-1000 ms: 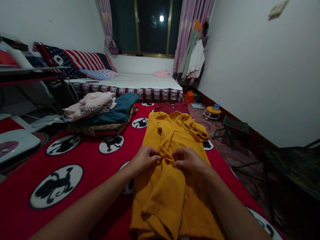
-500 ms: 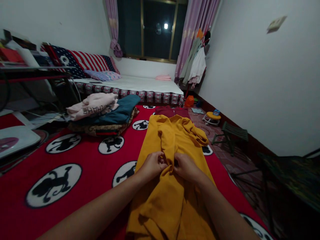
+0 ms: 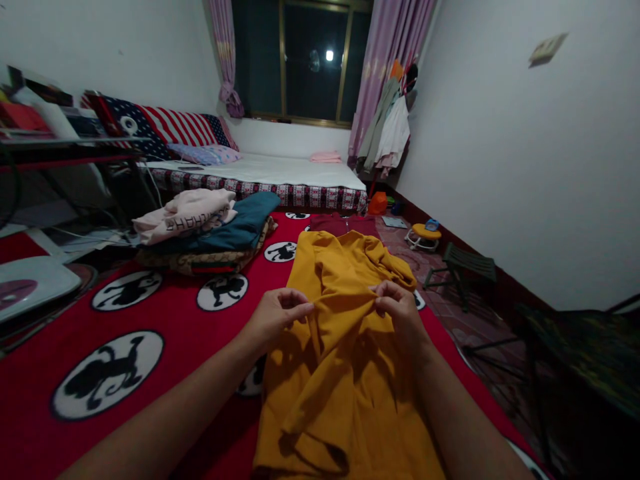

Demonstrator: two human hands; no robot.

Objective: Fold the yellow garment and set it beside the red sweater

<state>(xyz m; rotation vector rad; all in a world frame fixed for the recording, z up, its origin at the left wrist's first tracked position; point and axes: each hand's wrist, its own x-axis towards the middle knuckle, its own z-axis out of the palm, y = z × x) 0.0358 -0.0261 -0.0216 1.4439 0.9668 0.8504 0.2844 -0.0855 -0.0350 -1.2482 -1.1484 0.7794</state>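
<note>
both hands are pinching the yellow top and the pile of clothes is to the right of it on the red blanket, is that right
Not quite: the pile of clothes is to the left of the yellow top, as the head view shows. The left hand and right hand do pinch the top, and the pile is on the red blanket.

A green folding stool [image 3: 470,261] stands near a yellow stool [image 3: 426,231].

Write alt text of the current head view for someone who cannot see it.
The left hand and right hand pinch a yellow garment lying on a red blanket. Folded clothes are stacked to the left; a bed stands behind.
</note>
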